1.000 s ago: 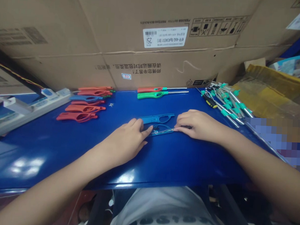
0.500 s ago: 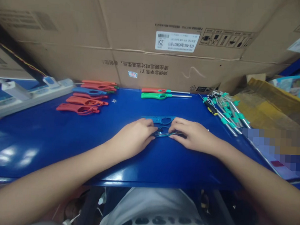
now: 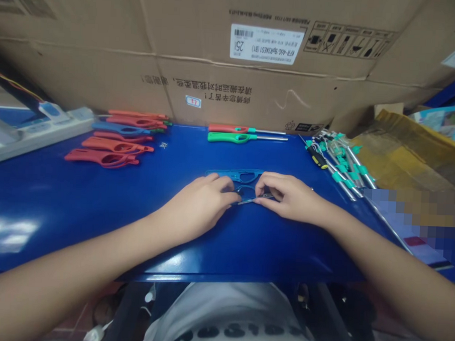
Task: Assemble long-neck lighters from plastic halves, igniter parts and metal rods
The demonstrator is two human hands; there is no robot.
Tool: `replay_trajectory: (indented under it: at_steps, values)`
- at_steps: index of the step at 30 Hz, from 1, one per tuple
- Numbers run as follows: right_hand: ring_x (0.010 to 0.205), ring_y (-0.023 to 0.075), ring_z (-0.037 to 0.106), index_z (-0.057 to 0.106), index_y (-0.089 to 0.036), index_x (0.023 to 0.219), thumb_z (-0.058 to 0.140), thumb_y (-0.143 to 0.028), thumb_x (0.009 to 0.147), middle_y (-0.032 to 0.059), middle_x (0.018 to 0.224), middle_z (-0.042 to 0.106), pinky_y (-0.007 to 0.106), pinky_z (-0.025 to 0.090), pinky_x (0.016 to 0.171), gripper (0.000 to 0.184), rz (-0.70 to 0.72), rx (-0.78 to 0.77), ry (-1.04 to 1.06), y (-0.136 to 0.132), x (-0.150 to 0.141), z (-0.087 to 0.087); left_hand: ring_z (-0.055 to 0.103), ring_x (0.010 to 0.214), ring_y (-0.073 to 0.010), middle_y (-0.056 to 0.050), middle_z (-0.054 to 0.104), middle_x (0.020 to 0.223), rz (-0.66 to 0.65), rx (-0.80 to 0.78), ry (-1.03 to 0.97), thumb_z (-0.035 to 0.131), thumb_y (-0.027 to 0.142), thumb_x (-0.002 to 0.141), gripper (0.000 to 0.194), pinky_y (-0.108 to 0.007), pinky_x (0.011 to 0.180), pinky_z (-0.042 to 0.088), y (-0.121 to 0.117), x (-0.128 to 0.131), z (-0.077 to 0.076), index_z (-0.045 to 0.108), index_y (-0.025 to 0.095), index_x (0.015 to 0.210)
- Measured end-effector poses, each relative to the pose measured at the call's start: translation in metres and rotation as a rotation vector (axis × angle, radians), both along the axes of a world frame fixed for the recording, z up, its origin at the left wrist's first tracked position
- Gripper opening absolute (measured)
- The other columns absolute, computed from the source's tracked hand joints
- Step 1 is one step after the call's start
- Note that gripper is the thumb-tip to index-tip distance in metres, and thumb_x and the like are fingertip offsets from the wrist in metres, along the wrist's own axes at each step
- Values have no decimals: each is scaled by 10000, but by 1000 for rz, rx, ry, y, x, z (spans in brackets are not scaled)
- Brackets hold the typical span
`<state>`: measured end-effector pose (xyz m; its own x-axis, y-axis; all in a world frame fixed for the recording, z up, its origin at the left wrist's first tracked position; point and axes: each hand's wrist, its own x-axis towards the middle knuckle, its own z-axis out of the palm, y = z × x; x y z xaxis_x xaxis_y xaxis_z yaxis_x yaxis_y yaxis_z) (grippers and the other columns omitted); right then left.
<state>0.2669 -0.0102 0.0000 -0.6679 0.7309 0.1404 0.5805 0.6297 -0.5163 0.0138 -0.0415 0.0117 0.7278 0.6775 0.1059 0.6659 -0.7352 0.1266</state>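
One blue lighter casing half (image 3: 248,177) lies on the blue table, just beyond my fingertips. Closer to me, a second blue casing half (image 3: 246,190) sits between my hands, mostly covered by fingers. My left hand (image 3: 207,202) is closed on its left end, thumb and fingers bent around it. My right hand (image 3: 288,196) pinches a thin metal lighter tube (image 3: 264,196) over the right end of that casing. A slim silvery piece (image 3: 245,202) shows between the thumbs. Small parts under the left fingers are hidden.
Red, orange and blue lighter casings (image 3: 103,158) lie at left beside a white power strip (image 3: 44,135). A red lighter (image 3: 229,128) and green lighter (image 3: 227,137) lie at the back. Metal tubes with green parts (image 3: 344,170) and a screwdriver (image 3: 318,159) are right; cardboard (image 3: 201,74) stands behind.
The view has shifted slightly. My fingers have adjusted on the near casing, and the silvery piece between the thumbs now sits at a different angle. Both hands stay in about the same place.
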Motion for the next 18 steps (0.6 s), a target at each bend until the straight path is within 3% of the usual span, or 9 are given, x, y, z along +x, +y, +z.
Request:
replay_trajectory:
  at_steps: [6, 13, 18]
  values:
    - [638, 102, 481, 679, -199, 892, 666, -241, 885, 13, 886, 644, 240, 357, 633, 45, -10, -2, 18, -2, -3, 0, 621, 967, -253, -97, 659, 1177, -43, 118, 113, 506, 188, 989, 334, -413, 872, 547, -1, 0, 2, 709, 281, 1237]
    - [597, 95, 457, 685, -185, 805, 671, -240, 868, 6, 791, 635, 241, 338, 596, 85, -100, -17, 58, -1, -6, -3, 625, 960, -251, -96, 671, 1164, -43, 117, 139, 516, 189, 983, 326, -398, 864, 558, -2, 0, 2, 713, 265, 1232]
    - [596, 92, 460, 692, -190, 810, 686, -251, 860, 0, 783, 627, 236, 337, 587, 79, -84, -45, 67, 1, -5, -4, 631, 951, -246, -88, 669, 1177, -46, 104, 121, 513, 190, 984, 320, -398, 856, 563, -3, 0, 2, 719, 270, 1215]
